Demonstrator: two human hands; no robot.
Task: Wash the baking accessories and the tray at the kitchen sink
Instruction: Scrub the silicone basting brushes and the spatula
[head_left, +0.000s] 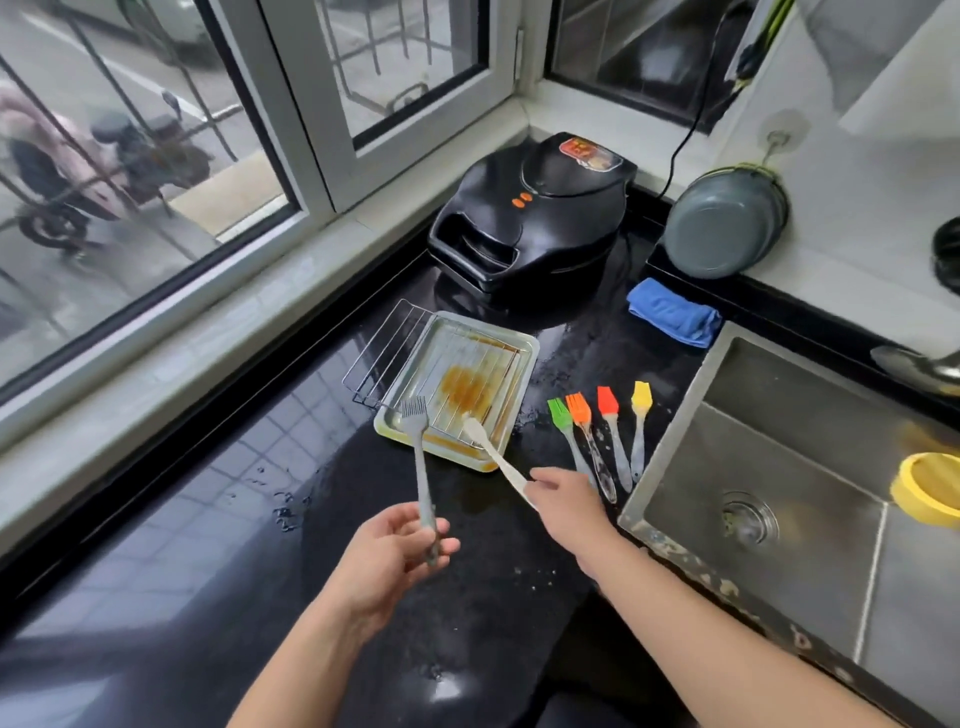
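Note:
A greasy metal tray (524, 358) with brown stains lies on the black counter, and a wire rack (382, 351) rests partly in it. My left hand (387, 556) grips the handle of a grey silicone brush (414, 415) whose head is over the tray's near corner. My right hand (563, 506) pinches the handle of a white brush (480, 434) whose head lies in the tray. Beside the tray lie a green brush (560, 414), an orange brush (578, 408), a red brush (607, 401) and a yellow brush (641, 397). The steel sink (779, 467) is at the right.
A black electric griddle (530, 218) stands behind the tray. A folded blue cloth (672, 318) lies near the sink's far corner, with a grey bowl (722, 223) hanging on the wall. A yellow container (927, 488) sits in the sink. Water drops dot the counter.

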